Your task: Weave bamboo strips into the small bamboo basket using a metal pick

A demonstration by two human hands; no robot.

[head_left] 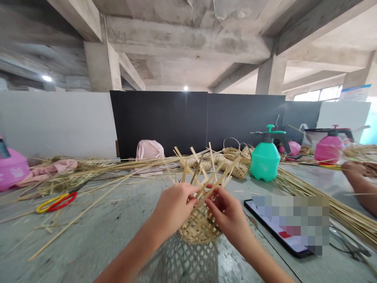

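Observation:
A half-woven bamboo basket (202,230) stands in front of me, its loose strip ends sticking up from the rim. My left hand (176,206) is at the basket's left upper side, thumb and fingers closed on a bamboo strip (203,192). On the right side, my right hand (225,208) pinches a bamboo strip (222,179) that slants up to the right. The fingertips of both hands come close together near the rim. My hands hide part of the weave.
To the right lies a phone (277,226), partly blurred out, with glasses (347,239) beside it. Behind stand a green spray bottle (265,159) and small woven baskets (235,167). Scissors (57,202) lie left. Bamboo strips (332,204) run along the right, near another person's arm (361,188).

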